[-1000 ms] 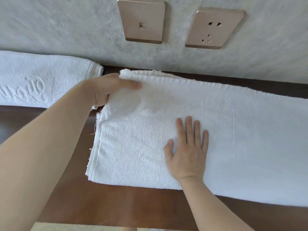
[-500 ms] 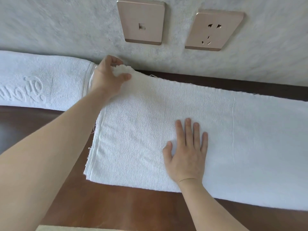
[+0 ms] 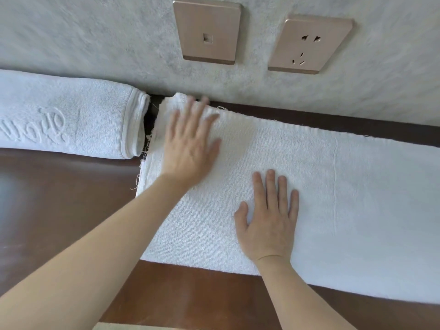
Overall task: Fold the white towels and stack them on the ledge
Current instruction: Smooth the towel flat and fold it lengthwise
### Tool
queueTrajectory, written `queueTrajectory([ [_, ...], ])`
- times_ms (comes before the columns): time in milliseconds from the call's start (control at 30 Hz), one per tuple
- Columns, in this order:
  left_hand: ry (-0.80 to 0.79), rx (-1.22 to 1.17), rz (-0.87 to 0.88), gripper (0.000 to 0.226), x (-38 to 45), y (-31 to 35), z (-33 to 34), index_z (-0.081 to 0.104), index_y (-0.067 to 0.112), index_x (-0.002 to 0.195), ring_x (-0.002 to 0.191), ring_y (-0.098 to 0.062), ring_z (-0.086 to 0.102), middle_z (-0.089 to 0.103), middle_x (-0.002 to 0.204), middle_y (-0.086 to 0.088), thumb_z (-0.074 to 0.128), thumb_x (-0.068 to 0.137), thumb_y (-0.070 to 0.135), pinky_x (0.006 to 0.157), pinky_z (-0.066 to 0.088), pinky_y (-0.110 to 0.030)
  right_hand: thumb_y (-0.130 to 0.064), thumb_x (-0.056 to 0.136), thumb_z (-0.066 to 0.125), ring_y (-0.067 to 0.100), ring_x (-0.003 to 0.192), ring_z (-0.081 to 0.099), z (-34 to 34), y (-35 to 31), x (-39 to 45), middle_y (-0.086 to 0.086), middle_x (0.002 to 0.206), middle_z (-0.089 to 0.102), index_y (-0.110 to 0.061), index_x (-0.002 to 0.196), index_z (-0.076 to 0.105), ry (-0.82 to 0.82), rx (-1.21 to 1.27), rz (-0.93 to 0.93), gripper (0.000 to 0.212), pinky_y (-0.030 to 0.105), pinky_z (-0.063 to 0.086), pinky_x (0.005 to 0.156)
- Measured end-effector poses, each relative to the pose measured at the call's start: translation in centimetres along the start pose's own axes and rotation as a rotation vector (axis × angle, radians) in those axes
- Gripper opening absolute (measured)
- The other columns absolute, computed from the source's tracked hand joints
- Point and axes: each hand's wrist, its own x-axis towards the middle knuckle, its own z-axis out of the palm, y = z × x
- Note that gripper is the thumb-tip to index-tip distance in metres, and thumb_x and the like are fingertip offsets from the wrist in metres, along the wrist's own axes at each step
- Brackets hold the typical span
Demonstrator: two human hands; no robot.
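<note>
Left hand (image 3: 190, 148) has flattened; two hands press one of two towels (image 3: 333, 198).

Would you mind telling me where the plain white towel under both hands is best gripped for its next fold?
Probably at its left short end, by the two corners. The plain towel lies flat in a long strip running off frame to the right, so only that frayed end is free and in reach. Come from the left, where the left hand lies open near the far corner, while the right hand presses the middle.

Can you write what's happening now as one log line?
left hand flat on towel corner | right hand flat on towel | nothing gripped
</note>
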Motion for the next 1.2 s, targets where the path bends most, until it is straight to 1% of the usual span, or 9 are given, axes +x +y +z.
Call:
queueTrajectory([
  [67, -0.25, 0.005, 0.077, 0.059, -0.9, 0.1, 0.8, 0.023, 0.03, 0.158, 0.156, -0.022, 0.0, 0.01, 0.169, 0.0, 0.027, 0.105, 0.054, 0.125, -0.004, -0.046, -0.045, 0.098, 0.034, 0.028, 0.156, 0.008, 0.0, 0.0, 0.0, 0.008, 0.168, 0.016, -0.019, 0.16, 0.025, 0.002, 0.003, 0.002, 0.068, 0.057, 0.014, 0.123],
  [200, -0.303, 0.064, -0.102, 0.068, 1.5, -3.5, 1.5, 0.003, 0.033, 0.161, 0.154, -0.015, -0.009, -0.005, 0.169, 0.004, 0.012, 0.101, 0.064, 0.123, -0.01, -0.037, -0.046, 0.099, 0.033, 0.027, 0.156, 0.006, 0.1, 0.0, 0.0, 0.006, 0.168, 0.014, -0.021, 0.16, 0.022, -0.009, -0.01, -0.001, 0.068, 0.056, 0.012, 0.123],
  [333, -0.243, 0.02, -0.147, 0.068, 1.0, -2.0, 0.9, 0.007, 0.026, 0.161, 0.155, -0.024, -0.006, -0.002, 0.169, -0.004, 0.016, 0.102, 0.059, 0.124, -0.006, -0.04, -0.045, 0.098, 0.033, 0.027, 0.156, 0.008, 0.2, 0.1, 0.0, 0.006, 0.168, 0.015, -0.021, 0.16, 0.023, 0.007, 0.002, -0.001, 0.068, 0.056, 0.012, 0.124],
  [467, -0.348, 0.041, 0.183, 0.065, -4.5, 1.0, 0.8, 0.002, 0.035, 0.161, 0.155, -0.021, -0.008, -0.002, 0.169, 0.0, 0.015, 0.102, 0.061, 0.126, -0.003, -0.044, -0.044, 0.097, 0.036, 0.027, 0.156, 0.009, 0.5, 0.1, 0.0, 0.007, 0.168, 0.018, -0.02, 0.16, 0.026, 0.046, 0.032, 0.003, 0.068, 0.056, 0.012, 0.123],
  [567, -0.367, 0.018, 0.036, 0.062, -3.3, -1.0, 0.9, -0.004, 0.04, 0.159, 0.154, -0.016, -0.015, -0.01, 0.168, 0.008, 0.014, 0.103, 0.059, 0.125, -0.01, -0.041, -0.044, 0.097, 0.035, 0.027, 0.156, 0.008, 0.6, 0.0, 0.1, 0.006, 0.168, 0.017, -0.02, 0.16, 0.025, 0.047, 0.033, 0.0, 0.067, 0.055, 0.012, 0.124],
  [667, -0.368, -0.019, -0.128, 0.062, -0.6, -1.1, 0.5, 0.002, 0.033, 0.161, 0.154, -0.019, -0.015, -0.008, 0.169, 0.004, 0.017, 0.104, 0.053, 0.122, -0.015, -0.04, -0.045, 0.098, 0.033, 0.027, 0.156, 0.007, 0.6, 0.1, 0.0, 0.006, 0.168, 0.016, -0.021, 0.16, 0.025, 0.032, 0.02, 0.003, 0.067, 0.055, 0.011, 0.124],
  [833, -0.306, -0.098, 0.044, 0.06, -8.2, 4.6, -0.2, 0.022, 0.022, 0.16, 0.155, -0.027, 0.002, 0.011, 0.168, -0.007, 0.026, 0.104, 0.044, 0.126, 0.005, -0.047, -0.042, 0.1, 0.033, 0.028, 0.155, 0.012, 0.6, 0.2, 0.0, 0.007, 0.167, 0.02, -0.02, 0.158, 0.03, 0.059, 0.053, 0.0, 0.063, 0.056, 0.013, 0.123],
  [1000, -0.334, 0.021, -0.032, 0.058, -13.3, 6.9, 0.9, 0.009, 0.029, 0.161, 0.155, -0.023, -0.007, 0.001, 0.169, -0.001, 0.019, 0.106, 0.042, 0.125, 0.0, -0.047, -0.038, 0.101, 0.028, 0.027, 0.156, 0.009, 0.3, -0.1, 0.2, 0.006, 0.168, 0.017, -0.023, 0.16, 0.025, 0.013, 0.068, 0.017, 0.06, 0.055, 0.012, 0.123],
  [1200, -0.362, 0.021, 0.01, 0.061, -12.8, 6.8, 0.5, 0.012, 0.026, 0.161, 0.155, -0.026, -0.004, 0.002, 0.169, -0.004, 0.017, 0.104, 0.047, 0.125, -0.002, -0.047, -0.037, 0.1, 0.03, 0.022, 0.156, 0.007, -0.9, 0.3, 0.2, 0.002, 0.168, 0.018, -0.025, 0.159, 0.028, -0.052, 0.159, 0.02, 0.06, 0.05, 0.005, 0.126],
])
